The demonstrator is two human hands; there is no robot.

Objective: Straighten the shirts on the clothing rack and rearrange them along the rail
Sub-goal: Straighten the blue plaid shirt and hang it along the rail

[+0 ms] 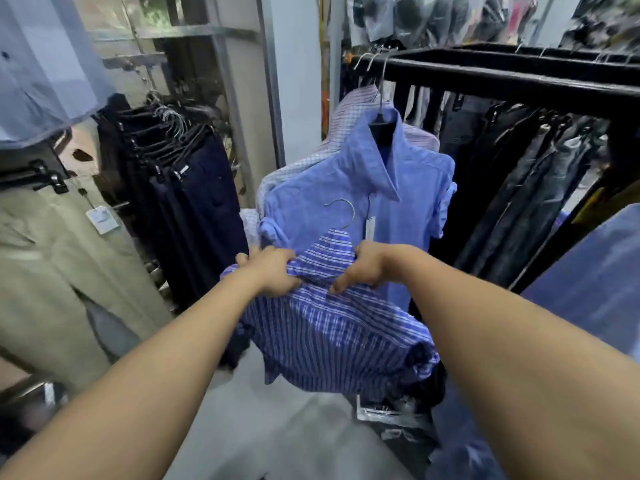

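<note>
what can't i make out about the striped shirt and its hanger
- Head view: shoulders of the silver wire hanger, hidden inside the blue-and-white striped shirt; only its hook shows.
- Head view: fingertips of left hand and right hand, tucked into collar cloth.
- Head view: print on the white paper tag, too small.
- Head view: black clothing rail, cut off by the right edge.

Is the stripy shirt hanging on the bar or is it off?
Off. The left hand and right hand grip the striped shirt; its hanger hook sticks up in open air, below the black rail.
</note>
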